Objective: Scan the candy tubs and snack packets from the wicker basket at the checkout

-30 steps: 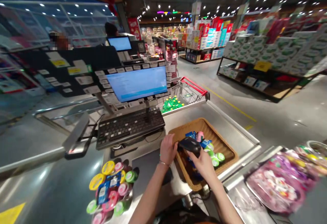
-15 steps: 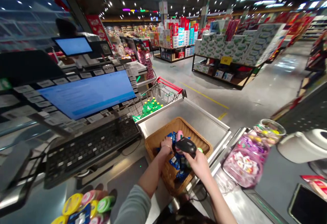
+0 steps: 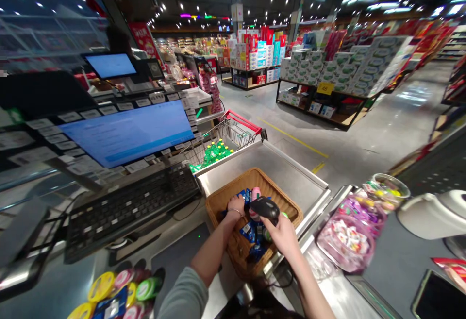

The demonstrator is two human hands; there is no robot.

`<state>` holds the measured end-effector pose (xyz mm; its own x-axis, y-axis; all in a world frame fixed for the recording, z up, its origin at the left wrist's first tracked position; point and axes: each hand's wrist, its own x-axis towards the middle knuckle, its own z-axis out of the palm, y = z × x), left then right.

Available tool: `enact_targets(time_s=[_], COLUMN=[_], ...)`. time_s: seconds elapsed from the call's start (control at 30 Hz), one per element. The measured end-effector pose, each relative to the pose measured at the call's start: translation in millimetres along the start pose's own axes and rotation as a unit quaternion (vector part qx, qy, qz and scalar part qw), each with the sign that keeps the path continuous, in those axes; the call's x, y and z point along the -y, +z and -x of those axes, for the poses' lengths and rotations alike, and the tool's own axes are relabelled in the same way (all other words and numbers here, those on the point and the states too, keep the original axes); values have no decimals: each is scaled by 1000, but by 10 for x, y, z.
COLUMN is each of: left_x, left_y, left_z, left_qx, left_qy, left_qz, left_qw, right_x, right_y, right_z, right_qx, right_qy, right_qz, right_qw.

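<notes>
In my right hand point(image 3: 282, 229) is a black handheld barcode scanner point(image 3: 266, 207), its head over the middle of a brown wicker basket point(image 3: 267, 178). My left hand point(image 3: 236, 204) reaches down inside the basket, fingers curled on a blue packet point(image 3: 246, 195); its fingertips are partly hidden. More blue packets point(image 3: 248, 231) lie in the basket below the scanner. A pink container point(image 3: 256, 193) pokes up behind the scanner, and a bit of green shows beside my right hand.
A keyboard point(image 3: 134, 207) and monitor point(image 3: 131, 132) stand at left. Colourful lidded jars point(image 3: 102, 285) sit at lower left. Beyond the metal counter point(image 3: 233, 163) is a cart point(image 3: 242, 122) with green bottles point(image 3: 214, 153). At right are candy tubs point(image 3: 345, 241) and a phone point(image 3: 439, 297).
The view has shifted slightly. My left hand has moved very little within the basket, and the scanner stays in my right hand at nearly the same spot.
</notes>
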<state>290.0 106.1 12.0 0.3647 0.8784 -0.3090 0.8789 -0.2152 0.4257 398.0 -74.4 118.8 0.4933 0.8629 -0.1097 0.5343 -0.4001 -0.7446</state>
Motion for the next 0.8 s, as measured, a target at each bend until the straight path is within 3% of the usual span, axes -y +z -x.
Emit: enact_targets(time_s=[0.13, 0.3, 0.37, 0.5, 0.53, 0.8], left_x=[117, 303, 366, 483, 512, 726], left_y=[-212, -335, -354, -407, -423, -528], left_z=[91, 367, 506, 772, 830, 1161], left_qx=[-46, -92, -74, 0, 4, -5], left_qy=[9, 24, 27, 7, -4, -12], left_qz=[139, 330, 441, 670, 684, 721], left_qw=[989, 939, 894, 742, 729, 693], right_x=[34, 132, 187, 308, 338, 500], right_y=[-23, 28, 77, 172, 192, 328], right_z=[17, 68, 105, 213, 244, 418], right_qx=[-3, -5, 7, 38, 42, 86], right_qy=[-3, -20, -33, -69, -78, -98], right_qz=[-12, 10, 15, 13, 18, 90], right_qw=[1000, 1000, 999, 997, 996, 987])
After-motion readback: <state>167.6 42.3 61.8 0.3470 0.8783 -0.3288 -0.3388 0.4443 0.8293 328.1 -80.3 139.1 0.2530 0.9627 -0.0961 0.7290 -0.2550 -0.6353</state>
